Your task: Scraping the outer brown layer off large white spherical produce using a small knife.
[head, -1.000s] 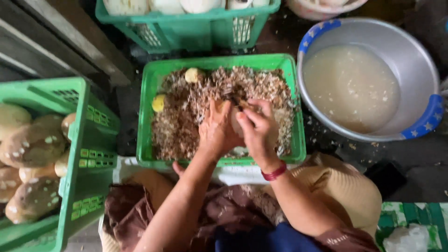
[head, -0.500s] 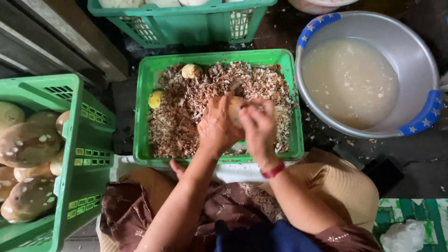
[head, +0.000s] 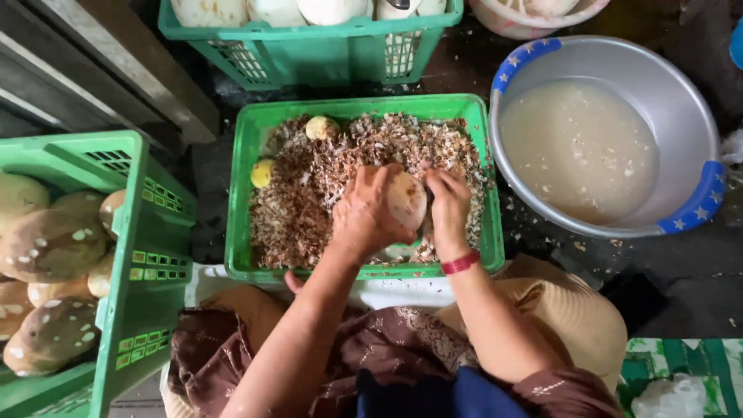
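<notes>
My left hand (head: 364, 220) grips a pale, partly peeled coconut (head: 407, 200) over the middle green crate (head: 240, 201). My right hand (head: 449, 203) has its fingers curled against the coconut's right side. A red band sits on that wrist. Whether the right hand also holds a tool is hidden. The crate is filled with brown and white shavings (head: 309, 201). Two small pale round pieces (head: 321, 128) (head: 261, 173) lie among them near its far left corner.
A metal basin (head: 517, 73) of cloudy water stands to the right. On the left, a green crate (head: 147, 255) holds brown unpeeled coconuts (head: 46, 244). Another green crate (head: 309, 46) of white peeled ones stands behind. My lap in brown cloth is below.
Both hands stay over the crate of shavings. The coconut has turned between them, and more of its pale face shows now.
</notes>
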